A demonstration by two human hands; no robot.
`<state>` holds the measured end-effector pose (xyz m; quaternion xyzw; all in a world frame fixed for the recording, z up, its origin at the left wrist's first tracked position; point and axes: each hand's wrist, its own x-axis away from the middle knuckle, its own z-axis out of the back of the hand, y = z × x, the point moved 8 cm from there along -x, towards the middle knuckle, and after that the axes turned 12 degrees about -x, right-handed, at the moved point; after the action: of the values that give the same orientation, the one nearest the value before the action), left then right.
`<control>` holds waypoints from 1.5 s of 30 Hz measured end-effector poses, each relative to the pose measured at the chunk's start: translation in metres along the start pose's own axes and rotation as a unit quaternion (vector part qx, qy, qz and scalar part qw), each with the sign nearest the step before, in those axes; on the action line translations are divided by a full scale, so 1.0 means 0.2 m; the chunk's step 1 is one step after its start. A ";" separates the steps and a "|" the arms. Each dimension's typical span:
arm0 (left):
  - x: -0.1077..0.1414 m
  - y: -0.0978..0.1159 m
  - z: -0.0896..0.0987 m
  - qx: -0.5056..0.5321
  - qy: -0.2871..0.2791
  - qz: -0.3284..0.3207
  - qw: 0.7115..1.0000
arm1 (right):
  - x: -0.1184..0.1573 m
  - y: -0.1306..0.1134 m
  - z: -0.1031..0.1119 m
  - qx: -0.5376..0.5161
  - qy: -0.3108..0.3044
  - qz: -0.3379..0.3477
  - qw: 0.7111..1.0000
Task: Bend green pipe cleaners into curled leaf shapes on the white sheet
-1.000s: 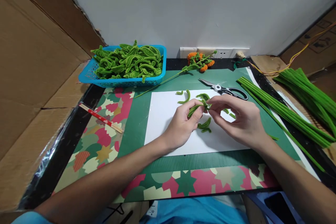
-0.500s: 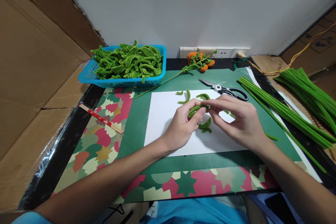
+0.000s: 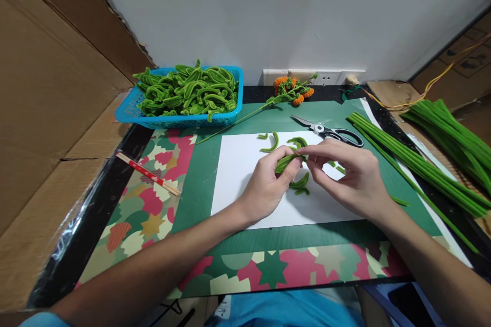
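My left hand (image 3: 266, 184) pinches a folded green pipe-cleaner leaf (image 3: 283, 163) above a white sheet of paper (image 3: 233, 179). From the other side, my right hand (image 3: 345, 171) closes thumb and forefinger on the leaf's right end, where the fingertips partly cover it. Under and around the hands lie bent pipe-cleaner pieces: a curved one (image 3: 274, 142) at the back left, a looped one (image 3: 298, 141) just behind the fingers and another (image 3: 301, 182) below them. Scissors (image 3: 318, 129) with dark handles rest at the paper's back right corner.
A blue basket (image 3: 180, 121) heaped with green pipe-cleaner leaves stands at the back left. Nearby lies an orange pipe-cleaner flower (image 3: 299, 98) on a long stem. Straight green pipe cleaners (image 3: 414, 158) are bundled on the right; wrapped chopsticks (image 3: 148, 172) lie on the left.
Both hands hold nearly the same pose on the leaf. The right fingertips have shifted very slightly at its end; nothing else has visibly moved.
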<state>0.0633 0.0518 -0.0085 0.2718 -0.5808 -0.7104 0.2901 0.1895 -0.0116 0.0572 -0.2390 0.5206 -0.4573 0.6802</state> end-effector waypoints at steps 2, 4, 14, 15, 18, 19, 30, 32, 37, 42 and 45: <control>0.00 0.00 0.00 -0.005 0.003 -0.001 1.000 | 0.00 0.00 0.00 -0.009 0.001 -0.005 1.000; 0.00 0.00 0.01 -0.011 0.007 0.000 1.000 | 0.00 0.01 -0.01 -0.020 0.004 -0.014 1.000; 0.00 -0.01 0.01 -0.010 0.017 0.000 1.000 | 0.01 0.09 -0.02 -0.082 -0.006 -0.090 0.992; 0.00 -0.01 0.01 -0.009 0.020 -0.001 1.000 | 0.01 0.10 -0.02 -0.093 -0.006 -0.100 0.991; 0.00 -0.01 0.02 0.002 0.023 0.002 1.000 | 0.01 0.11 -0.02 -0.116 -0.007 -0.120 0.986; 0.00 -0.01 0.02 0.009 0.021 0.005 1.000 | 0.01 0.11 -0.01 -0.120 -0.011 -0.124 0.985; -0.01 -0.03 -0.03 0.127 -0.080 0.081 0.985 | 0.02 0.04 0.01 0.111 -0.129 0.045 0.984; -0.01 -0.04 -0.03 0.124 -0.088 0.094 0.984 | 0.03 0.01 0.01 0.203 -0.107 0.131 0.964; -0.01 -0.04 -0.03 0.104 -0.108 0.104 0.983 | 0.04 -0.04 0.01 0.279 -0.074 0.215 0.933; -0.03 -0.04 -0.04 0.108 -0.166 0.124 0.972 | 0.06 -0.05 -0.01 0.288 -0.084 0.235 0.924; -0.04 -0.03 -0.04 0.118 -0.186 0.134 0.966 | 0.08 -0.06 -0.03 0.311 -0.084 0.255 0.912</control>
<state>0.0734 0.0528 -0.0163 0.0869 -0.7351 -0.6299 0.2351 0.1793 -0.0296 0.0570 0.0881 0.3361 -0.3854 0.8549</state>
